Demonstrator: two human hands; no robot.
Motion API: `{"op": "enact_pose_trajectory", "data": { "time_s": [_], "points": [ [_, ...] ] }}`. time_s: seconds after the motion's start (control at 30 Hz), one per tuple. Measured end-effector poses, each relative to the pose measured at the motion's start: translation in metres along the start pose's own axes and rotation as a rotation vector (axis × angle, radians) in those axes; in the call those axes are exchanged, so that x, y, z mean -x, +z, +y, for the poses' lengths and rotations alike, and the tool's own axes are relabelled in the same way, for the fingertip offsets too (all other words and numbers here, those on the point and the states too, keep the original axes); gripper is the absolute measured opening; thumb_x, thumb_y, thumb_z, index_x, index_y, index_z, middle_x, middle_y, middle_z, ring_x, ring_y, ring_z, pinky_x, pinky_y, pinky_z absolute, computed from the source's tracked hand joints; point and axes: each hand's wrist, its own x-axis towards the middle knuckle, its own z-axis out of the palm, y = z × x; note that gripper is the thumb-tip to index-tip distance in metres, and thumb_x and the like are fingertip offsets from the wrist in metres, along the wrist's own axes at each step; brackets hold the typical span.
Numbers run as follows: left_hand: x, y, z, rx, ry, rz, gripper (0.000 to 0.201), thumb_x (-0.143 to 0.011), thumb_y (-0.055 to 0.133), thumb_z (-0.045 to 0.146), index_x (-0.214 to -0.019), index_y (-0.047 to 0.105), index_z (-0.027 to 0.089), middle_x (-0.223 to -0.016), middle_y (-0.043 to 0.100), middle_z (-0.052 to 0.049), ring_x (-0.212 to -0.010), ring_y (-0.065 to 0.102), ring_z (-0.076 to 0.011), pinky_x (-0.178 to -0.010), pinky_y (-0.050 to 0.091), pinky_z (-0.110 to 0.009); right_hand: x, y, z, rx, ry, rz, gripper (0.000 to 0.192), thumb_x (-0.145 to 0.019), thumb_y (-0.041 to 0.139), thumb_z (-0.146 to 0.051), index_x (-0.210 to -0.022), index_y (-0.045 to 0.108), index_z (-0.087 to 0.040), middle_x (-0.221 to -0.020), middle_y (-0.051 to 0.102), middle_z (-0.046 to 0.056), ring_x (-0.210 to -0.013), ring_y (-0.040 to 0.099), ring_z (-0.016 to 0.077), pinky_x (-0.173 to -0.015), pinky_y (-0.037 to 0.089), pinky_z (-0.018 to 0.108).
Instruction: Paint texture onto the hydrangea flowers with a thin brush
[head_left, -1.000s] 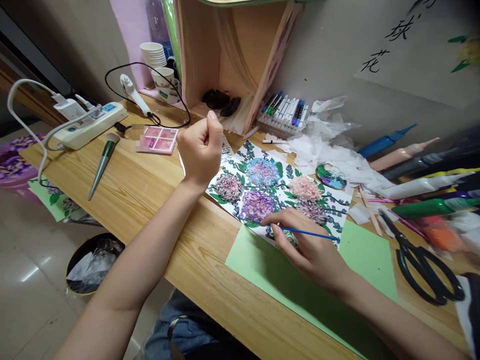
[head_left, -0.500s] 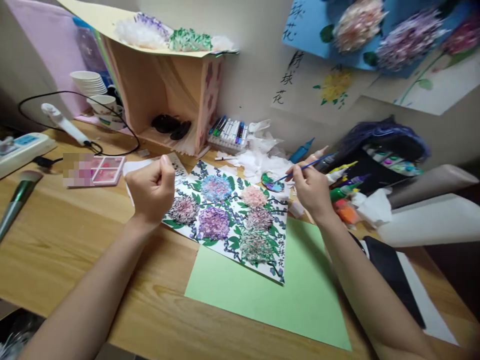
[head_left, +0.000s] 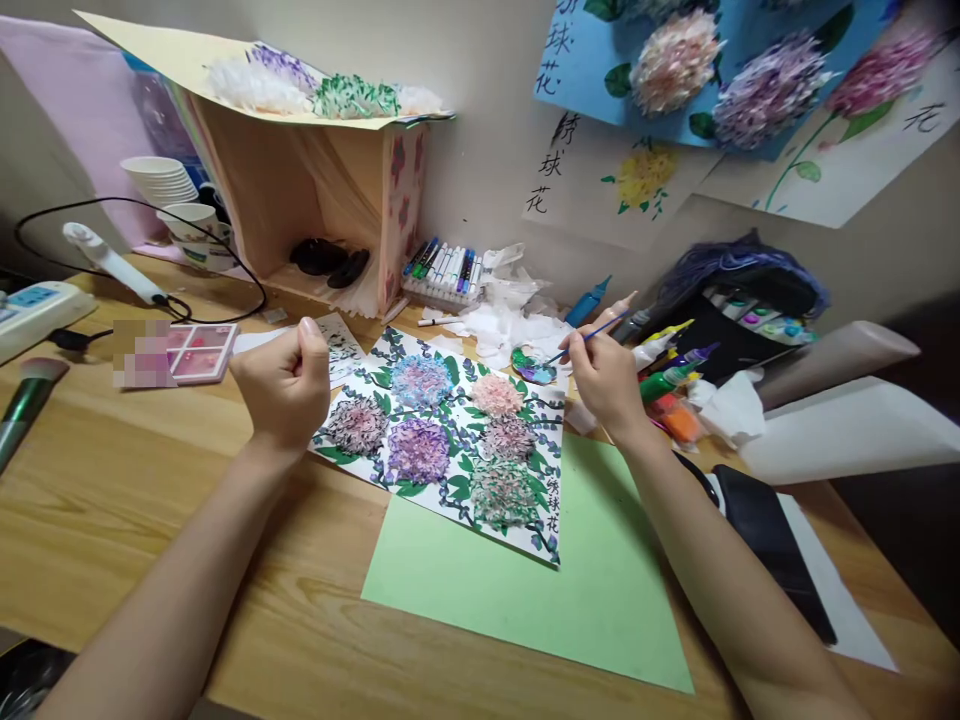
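Right-hand grip (head_left: 604, 375) is pinched closed on the thin blue paintbrush (head_left: 592, 338), bristles at the small paint palette (head_left: 533, 365) beside the flower painting (head_left: 450, 440). Left hand (head_left: 283, 385) is a closed fist, its contents not visible, hovering above the painting's left edge. Risk: an overloaded brush may drip on the painting in transit; steady the sheet on the bench (head_left: 112, 520).

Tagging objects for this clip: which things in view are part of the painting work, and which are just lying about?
In use:
right hand holding the thin brush
paint palette at the brush tip
flower painting
green sheet under it
left hand, fisted beside the painting

Lying about:
marker set
makeup palette
paper cups
power strip
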Motion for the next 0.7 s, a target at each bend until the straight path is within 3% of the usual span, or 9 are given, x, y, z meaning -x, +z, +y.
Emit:
{"op": "enact_pose_trajectory", "data": {
  "time_s": [0.07, 0.17, 0.23, 0.33, 0.4, 0.5, 0.7],
  "points": [
    [-0.003, -0.001, 0.000, 0.007, 0.000, 0.033, 0.054, -0.082, 0.052, 0.042, -0.044, 0.024, 0.017, -0.038, 0.018, 0.003, -0.036, 0.016, -0.0075, -0.044, 0.009, -0.033, 0.005, -0.005, -0.014, -0.090, -0.009, 0.030, 0.026, -0.092, 0.037, -0.032, -0.079, 0.057, -0.020, -0.071, 0.062, 0.005, -0.071, 0.058, 0.0193, -0.069, 0.042, 0.033],
    [-0.007, -0.003, 0.003, -0.003, -0.111, 0.074, 0.055, -0.087, 0.047, 0.044, -0.044, 0.023, 0.018, -0.040, 0.019, 0.003, -0.038, 0.018, -0.0081, -0.045, 0.011, -0.034, 0.020, -0.010, -0.049, -0.347, -0.015, -0.045, 0.024, -0.092, 0.039, -0.034, -0.085, 0.058, -0.021, -0.079, 0.061, 0.004, -0.072, 0.059, 0.0171, -0.068, 0.044, 0.031],
    [-0.009, -0.003, 0.004, 0.009, -0.192, 0.089, 0.056, -0.086, 0.048, 0.047, -0.044, 0.024, 0.019, -0.041, 0.022, 0.004, -0.040, 0.020, -0.0089, -0.046, 0.013, -0.034, 0.034, -0.010, -0.076, -0.487, -0.055, -0.199, 0.021, -0.092, 0.041, -0.033, -0.090, 0.058, -0.021, -0.082, 0.061, 0.003, -0.078, 0.060, 0.0161, -0.070, 0.045, 0.030],
    [-0.009, -0.002, 0.002, 0.078, -0.273, 0.112, 0.058, -0.085, 0.046, 0.055, -0.044, 0.025, 0.019, -0.042, 0.024, 0.004, -0.041, 0.022, -0.0094, -0.047, 0.015, -0.033, 0.056, -0.003, -0.111, -0.523, -0.248, -0.460, 0.018, -0.092, 0.042, -0.028, -0.093, 0.059, -0.022, -0.088, 0.062, 0.003, -0.083, 0.059, 0.0155, -0.072, 0.046, 0.030],
    [-0.008, -0.001, 0.000, 0.130, -0.328, 0.107, 0.058, -0.085, 0.043, 0.058, -0.045, 0.024, 0.020, -0.042, 0.024, 0.004, -0.041, 0.021, -0.0096, -0.046, 0.015, -0.033, 0.068, 0.005, -0.126, -0.514, -0.372, -0.550, 0.017, -0.091, 0.042, -0.024, -0.095, 0.058, -0.021, -0.087, 0.063, 0.004, -0.082, 0.058, 0.0153, -0.070, 0.046, 0.030],
    [-0.007, -0.001, -0.001, 0.159, -0.361, 0.092, 0.059, -0.085, 0.040, 0.060, -0.046, 0.023, 0.020, -0.043, 0.024, 0.004, -0.041, 0.021, -0.0097, -0.046, 0.014, -0.033, 0.078, 0.017, -0.133, -0.494, -0.441, -0.573, 0.018, -0.091, 0.040, -0.021, -0.096, 0.057, -0.020, -0.086, 0.063, 0.005, -0.080, 0.058, 0.0153, -0.069, 0.046, 0.030],
    [-0.008, -0.002, 0.005, 0.132, -0.330, 0.089, 0.059, -0.084, 0.044, 0.058, -0.045, 0.025, 0.019, -0.043, 0.024, 0.004, -0.042, 0.022, -0.0096, -0.047, 0.015, -0.032, 0.078, 0.025, -0.128, -0.484, -0.422, -0.582, 0.017, -0.092, 0.040, -0.021, -0.096, 0.056, -0.020, -0.086, 0.063, 0.004, -0.080, 0.058, 0.0149, -0.069, 0.045, 0.030]
  ]
}}
